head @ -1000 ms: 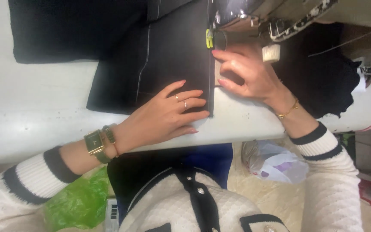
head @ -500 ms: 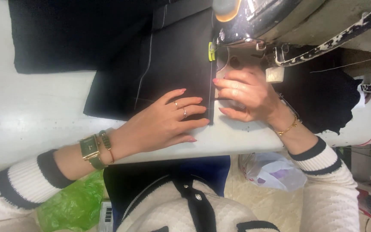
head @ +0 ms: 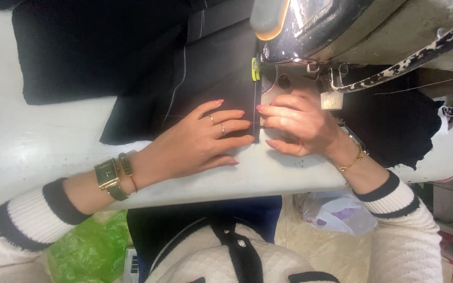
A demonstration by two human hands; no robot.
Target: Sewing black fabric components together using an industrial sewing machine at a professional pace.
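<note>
Listing from nearest to farthest: quilted cream jacket front (head: 247, 262) with dark trim, lowest in view; green plastic bag (head: 87, 249) below the table edge at left, pale plastic bag (head: 334, 212) at right; striped cream-and-dark cuffs on both forearms. Left wrist bearing a square gold-toned watch (head: 107, 175) and a thin bracelet beside it. Left hand (head: 195, 144), palm down, fingers released and spread flat, pressing on the near part of the black fabric (head: 205, 89), two rings visible on the middle fingers. Right hand (head: 300, 123), wrist with a fine gold chain bracelet (head: 351, 161), fingers loosely curled, tips resting on the fabric edge just beside the left fingertips; grasping nothing that can be made out. Black fabric lying on the white table (head: 43, 141), its straight stitched edge running between the two hands toward the presser-foot area, marked by a small yellow-green part (head: 255, 69); a thin pale seam line crossing the panel. Farther out, dark grey sewing machine head (head: 331, 31) looming over the needle plate, more black cloth (head: 394, 126) heaped at right beyond the right hand, folded black fabric spreading toward the far left of the table.
</note>
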